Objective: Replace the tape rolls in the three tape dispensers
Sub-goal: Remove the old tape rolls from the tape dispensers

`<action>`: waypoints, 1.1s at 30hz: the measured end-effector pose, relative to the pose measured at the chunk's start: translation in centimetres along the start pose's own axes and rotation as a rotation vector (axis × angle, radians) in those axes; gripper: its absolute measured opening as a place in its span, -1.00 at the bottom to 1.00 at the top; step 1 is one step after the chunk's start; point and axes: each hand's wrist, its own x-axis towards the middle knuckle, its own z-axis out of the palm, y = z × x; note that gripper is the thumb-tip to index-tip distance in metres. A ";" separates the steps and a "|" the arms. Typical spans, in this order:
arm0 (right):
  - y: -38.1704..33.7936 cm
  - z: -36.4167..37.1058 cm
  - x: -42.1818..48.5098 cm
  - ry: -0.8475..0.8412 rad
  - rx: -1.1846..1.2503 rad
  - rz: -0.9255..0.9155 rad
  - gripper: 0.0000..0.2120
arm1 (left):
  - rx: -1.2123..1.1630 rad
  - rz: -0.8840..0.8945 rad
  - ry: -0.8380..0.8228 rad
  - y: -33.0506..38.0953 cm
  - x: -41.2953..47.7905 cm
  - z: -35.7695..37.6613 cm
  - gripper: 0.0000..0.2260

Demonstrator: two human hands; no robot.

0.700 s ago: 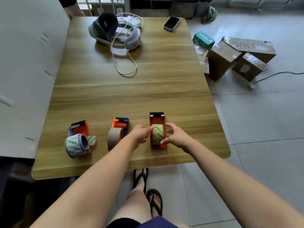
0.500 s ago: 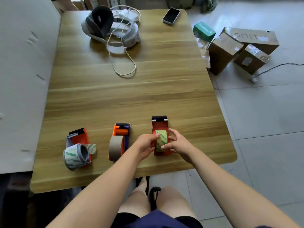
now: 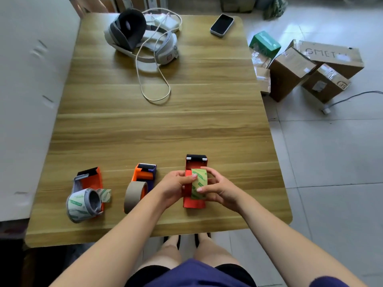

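Note:
Three tape dispensers stand in a row near the table's front edge. The right one, a red dispenser (image 3: pixel 193 201), carries a clear roll with green print (image 3: pixel 199 183). My left hand (image 3: pixel 174 188) grips the dispenser's left side, thumb on the roll. My right hand (image 3: pixel 220 188) pinches the roll from the right. The middle orange-and-purple dispenser (image 3: pixel 145 176) holds a brown tape roll (image 3: pixel 133 192). The left orange dispenser (image 3: pixel 90 180) lies with a printed roll on a grey hub (image 3: pixel 84 204) at its front.
A white-and-grey headset (image 3: pixel 143 37) with a looping cable (image 3: pixel 155 88) and a phone (image 3: pixel 221 24) lie at the far end of the wooden table (image 3: pixel 161 125). Cardboard boxes (image 3: pixel 306 69) sit on the floor to the right. A white wall panel runs along the left.
Both hands have closed in from either side onto the right dispenser and its roll. The other two dispensers have stayed put.

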 end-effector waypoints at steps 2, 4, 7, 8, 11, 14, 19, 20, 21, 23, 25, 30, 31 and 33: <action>-0.9 -0.6 -0.2 -0.017 -0.034 -0.013 -0.25 | -0.014 0.038 0.019 0.1 0.0 0.4 -0.81; -1.4 -1.5 -0.5 0.007 -0.058 -0.027 -0.26 | -0.037 0.072 0.047 0.1 0.2 0.5 -0.79; -1.6 -3.8 -1.5 0.091 -0.100 -0.055 -0.24 | -0.101 0.087 0.089 -0.2 0.6 0.7 -0.82; -1.6 -4.7 -1.9 0.166 -0.144 -0.070 -0.21 | -0.100 0.092 0.104 -0.5 0.7 0.9 -0.85; -0.6 -8.1 -3.5 0.617 -0.517 -0.065 -0.14 | -0.089 0.117 0.155 -1.3 1.0 1.5 -0.92; 1.4 -11.0 -5.4 0.943 -0.906 0.121 -0.10 | -0.106 0.140 0.194 -2.1 1.4 2.1 -0.94; 3.6 -12.8 -6.8 0.975 -1.055 0.299 -0.14 | -0.031 0.132 0.312 -4.1 1.7 2.4 -0.96; 3.6 -12.8 -6.7 0.970 -1.053 0.308 -0.14 | -0.019 0.120 0.329 -4.3 1.8 2.5 -0.96; 3.6 -12.9 -6.7 0.965 -1.052 0.311 -0.15 | -0.002 0.109 0.349 -4.4 1.9 2.5 -0.95; 3.4 -12.9 -6.5 0.948 -1.069 0.312 -0.14 | 0.007 0.095 0.388 -4.4 2.1 2.6 -0.91; 3.1 -13.1 -6.4 0.917 -1.111 0.333 -0.12 | 0.033 0.095 0.423 -4.0 2.0 2.6 -0.83; 2.4 -12.5 -6.4 0.861 -1.299 0.437 0.17 | 0.696 0.344 0.674 -1.8 -1.0 1.7 -0.62; 2.0 -12.0 -6.3 0.878 -1.329 0.398 0.18 | 0.812 0.468 0.764 -1.4 -2.2 0.9 -0.64; 0.8 -10.5 -5.7 0.864 -1.282 0.242 0.10 | 0.975 0.566 0.980 -0.9 -4.3 -1.3 -0.68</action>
